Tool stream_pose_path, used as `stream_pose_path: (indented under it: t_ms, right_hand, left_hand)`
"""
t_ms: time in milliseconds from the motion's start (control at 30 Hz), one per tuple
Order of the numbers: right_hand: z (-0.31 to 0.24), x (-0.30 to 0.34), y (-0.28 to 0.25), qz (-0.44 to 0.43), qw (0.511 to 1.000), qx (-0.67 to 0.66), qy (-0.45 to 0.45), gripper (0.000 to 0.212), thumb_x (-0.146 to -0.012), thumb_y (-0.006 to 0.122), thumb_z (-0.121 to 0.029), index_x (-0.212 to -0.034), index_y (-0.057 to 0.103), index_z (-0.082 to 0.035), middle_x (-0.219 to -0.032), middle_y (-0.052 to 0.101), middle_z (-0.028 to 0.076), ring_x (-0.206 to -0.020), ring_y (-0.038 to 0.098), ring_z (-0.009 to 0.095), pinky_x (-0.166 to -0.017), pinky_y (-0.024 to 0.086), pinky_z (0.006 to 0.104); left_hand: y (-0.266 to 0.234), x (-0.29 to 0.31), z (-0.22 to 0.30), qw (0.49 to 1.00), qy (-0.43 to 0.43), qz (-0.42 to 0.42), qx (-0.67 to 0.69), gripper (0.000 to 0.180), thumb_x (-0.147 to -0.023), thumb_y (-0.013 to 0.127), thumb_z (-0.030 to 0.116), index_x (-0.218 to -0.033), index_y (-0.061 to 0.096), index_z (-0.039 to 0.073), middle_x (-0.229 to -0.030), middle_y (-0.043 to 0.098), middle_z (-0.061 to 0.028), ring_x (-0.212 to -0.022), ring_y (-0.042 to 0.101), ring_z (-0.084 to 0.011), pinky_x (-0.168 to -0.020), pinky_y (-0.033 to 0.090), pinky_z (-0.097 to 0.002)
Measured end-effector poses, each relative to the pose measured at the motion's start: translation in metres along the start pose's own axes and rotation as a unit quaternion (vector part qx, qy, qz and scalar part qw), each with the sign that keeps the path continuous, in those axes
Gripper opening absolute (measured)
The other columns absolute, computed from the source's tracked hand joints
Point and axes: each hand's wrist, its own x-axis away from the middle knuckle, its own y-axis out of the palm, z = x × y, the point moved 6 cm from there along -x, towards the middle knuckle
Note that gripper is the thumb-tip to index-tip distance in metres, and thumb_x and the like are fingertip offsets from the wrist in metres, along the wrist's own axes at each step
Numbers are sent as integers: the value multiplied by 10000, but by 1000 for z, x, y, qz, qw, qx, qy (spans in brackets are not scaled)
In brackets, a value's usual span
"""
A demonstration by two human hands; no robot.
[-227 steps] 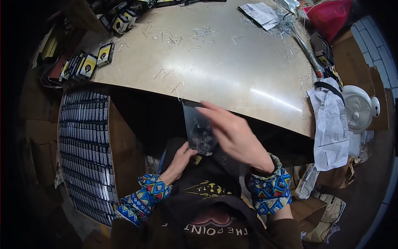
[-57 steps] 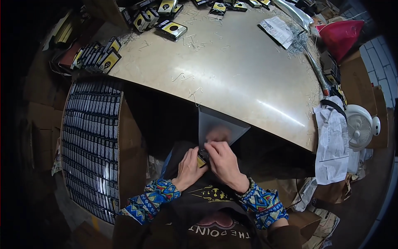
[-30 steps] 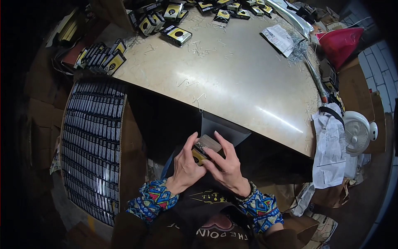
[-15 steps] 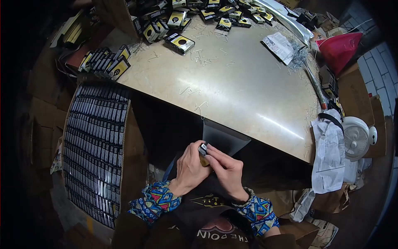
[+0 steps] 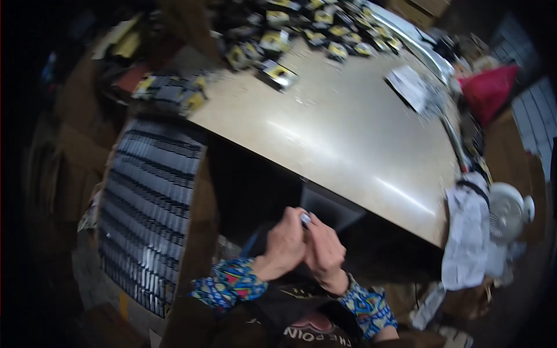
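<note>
From above, the left hand (image 5: 284, 243) and right hand (image 5: 325, 252) are pressed together just below the near edge of the worktop (image 5: 348, 133). Both are curled shut on a small dark object (image 5: 304, 218) pinched between the fingertips; a dark flat bag (image 5: 328, 206) hangs behind it. A box of packed rows (image 5: 151, 214) stands to the left, and small packets (image 5: 278, 72) lie on the worktop's far side.

Ahead of my hands, the middle of the table (image 5: 348, 133) lies bare, open room to reach across. Small packs (image 5: 278, 72) crowd its far edge, papers (image 5: 409, 87) sit far right. A full box (image 5: 145, 214) blocks my left; a fan (image 5: 507, 211) stands right.
</note>
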Motion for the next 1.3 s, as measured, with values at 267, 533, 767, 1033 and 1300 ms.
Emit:
stream_pose_path:
  t_ms: [267, 533, 767, 1033, 1300]
  right_hand:
    - [30, -25, -16, 22, 994, -53, 97, 286, -903, 567, 69, -1185, 613, 53, -1196, 627, 248, -1111, 628, 367, -952, 490, 376]
    - [112, -76, -50, -83, 970, 227, 1, 336, -906, 607, -108, -1226, 580, -9, -1318, 526, 246, -1256, 478, 409, -1041, 414, 466]
    - [328, -95, -181, 52, 803, 437, 402, 637, -962, 460, -466, -1419, 390, -28, -1476, 309, 318, -1398, 223, 490, -1134, 152, 607]
    - [416, -130, -231, 169, 762, 409, 473, 787, -924, 451, -587, -1502, 282, -81, -1492, 226, 385, -1402, 155, 549, -1153, 78, 578]
    - [386, -139, -184, 55, 853, 371, 363, 520, -964, 420, -505, -1346, 525, -167, -1480, 318, 317, -1379, 236, 525, -1132, 142, 618]
  left_hand:
    - [-115, -119, 9, 946, -51, 109, -302, 589, -791, 718, 389, -1190, 472, 33, -1123, 505, -212, -1034, 572, -369, -776, 521, -434]
    - [-133, -278, -12, 862, 153, 63, -479, 397, -827, 665, 206, -1169, 552, 40, -1134, 554, -175, -1053, 540, -350, -873, 454, -448]
    - [-84, -322, -4, 905, 133, 55, -401, 298, -934, 596, 323, -1156, 539, 134, -1219, 448, -212, -1065, 507, -430, -856, 446, -505]
    - [-77, -306, 3, 954, 137, 39, -264, 504, -742, 669, 127, -1164, 436, -19, -1198, 455, -197, -1066, 506, -434, -913, 437, -455]
    - [-63, -290, 6, 935, 160, -2, -318, 504, -795, 663, 139, -1238, 471, -7, -1182, 547, -230, -1085, 517, -416, -948, 419, -448]
